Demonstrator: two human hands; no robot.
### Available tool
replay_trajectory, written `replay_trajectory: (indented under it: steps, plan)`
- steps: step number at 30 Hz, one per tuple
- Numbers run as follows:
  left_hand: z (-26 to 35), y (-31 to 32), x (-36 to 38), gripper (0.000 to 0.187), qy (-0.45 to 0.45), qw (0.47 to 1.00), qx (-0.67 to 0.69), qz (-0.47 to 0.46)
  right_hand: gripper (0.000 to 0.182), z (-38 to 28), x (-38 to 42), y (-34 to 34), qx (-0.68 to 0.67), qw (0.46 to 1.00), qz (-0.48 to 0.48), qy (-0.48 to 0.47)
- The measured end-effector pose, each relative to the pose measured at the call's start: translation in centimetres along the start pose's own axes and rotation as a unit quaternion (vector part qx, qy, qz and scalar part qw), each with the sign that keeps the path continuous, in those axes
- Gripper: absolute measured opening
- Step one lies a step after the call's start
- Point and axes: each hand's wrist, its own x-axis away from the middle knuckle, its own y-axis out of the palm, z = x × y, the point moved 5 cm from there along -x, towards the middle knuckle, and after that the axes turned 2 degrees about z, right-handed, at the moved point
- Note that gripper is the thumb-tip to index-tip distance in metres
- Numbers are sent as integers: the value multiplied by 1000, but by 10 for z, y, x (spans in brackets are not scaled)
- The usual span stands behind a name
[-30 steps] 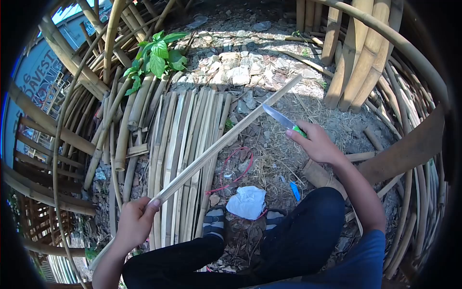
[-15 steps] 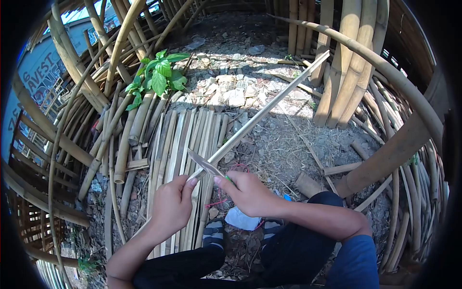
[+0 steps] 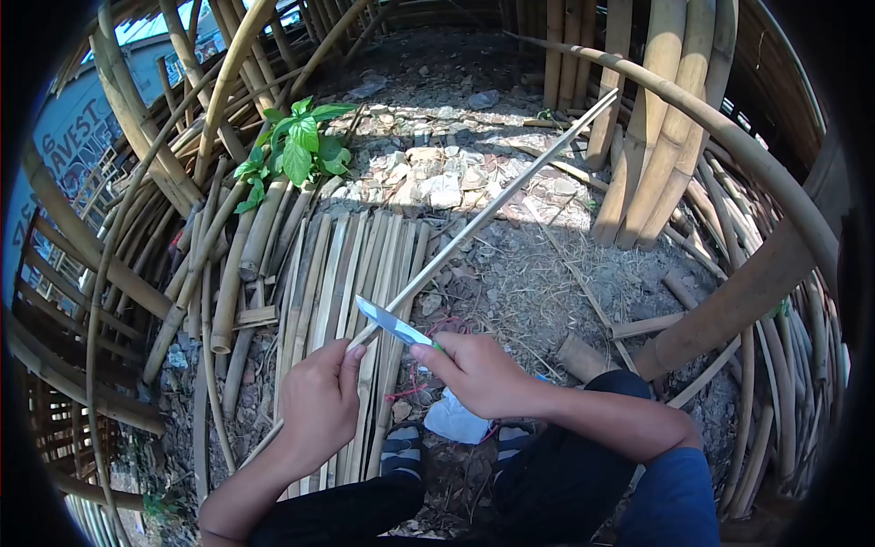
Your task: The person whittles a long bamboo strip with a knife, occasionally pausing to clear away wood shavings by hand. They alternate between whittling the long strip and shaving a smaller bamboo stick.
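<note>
The left hand point(image 3: 321, 390) is closed around a long, thin, pale bamboo strip point(image 3: 510, 193), which slants from below that hand up to the far right. The right hand point(image 3: 481, 372) grips a green-handled knife with a silvery metal blade point(image 3: 390, 321), and the blade crosses the strip just beyond the left thumb. Below these 2 hands, flat tan bamboo slats point(image 3: 339, 273) lie side by side on the ground. A crumpled white sheet point(image 3: 456, 419) lies near 2 dark, grey-banded shoes point(image 3: 401, 450).
</note>
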Motion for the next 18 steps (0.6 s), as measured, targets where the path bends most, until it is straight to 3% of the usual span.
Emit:
replay_trajectory:
  steps: [3, 6, 9, 11, 14, 17, 18]
  plan:
    - [1, -1, 2, 24, 5, 1000, 1, -2, 52, -1, 1, 6, 24, 999, -42, 14]
    - [2, -5, 6, 23, 6, 1000, 3, -3, 56, 25, -20, -24, -45, 994, 92, 29]
    - [3, -6, 6, 23, 1, 1000, 4, -10, 57, 33, -27, -53, -23, 991, 112, 64]
    - [2, -4, 7, 24, -3, 1000, 6, -13, 58, 46, -32, -54, -7, 990, 138, 37]
    - [-1, -4, 10, 25, -1, 1000, 2, -18, 58, 71, -42, -92, -47, 965, 243, 85]
    - [-1, -6, 11, 27, -12, 1000, -14, -13, 59, 78, -38, -103, -70, 966, 232, 86]
    - [-1, -5, 11, 27, -8, 1000, -17, -1, 58, 67, -33, -88, -43, 980, 186, 55]
